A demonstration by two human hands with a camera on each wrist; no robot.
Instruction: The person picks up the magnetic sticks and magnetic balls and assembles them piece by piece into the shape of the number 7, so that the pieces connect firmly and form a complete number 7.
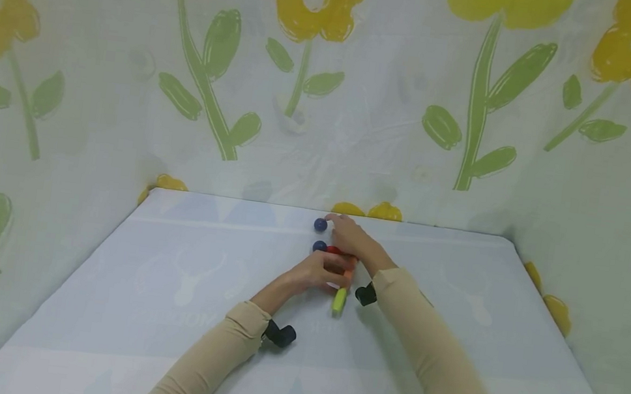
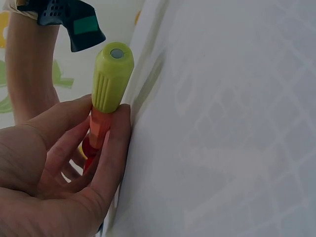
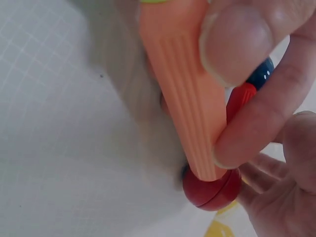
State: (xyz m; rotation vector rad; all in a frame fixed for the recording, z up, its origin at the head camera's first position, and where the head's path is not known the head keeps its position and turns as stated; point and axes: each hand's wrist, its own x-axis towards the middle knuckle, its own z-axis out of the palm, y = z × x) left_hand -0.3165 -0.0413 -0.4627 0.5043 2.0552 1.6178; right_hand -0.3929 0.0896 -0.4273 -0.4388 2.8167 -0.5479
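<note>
In the left wrist view, my left hand pinches an orange ribbed stick between thumb and finger. A yellow-green stick joins its near end and points towards me. The orange stick's far end meets a red ball in the right wrist view. Beside it is a red stick, partly behind fingers, with a dark blue ball at its end. My right hand is just beyond the left, near the red ball; its grip is hidden. A second dark blue ball lies by its fingertip.
The white patterned table spreads around both hands. A flower-printed curtain rises behind its far edge and along both sides. Small dark cameras are strapped to both wrists.
</note>
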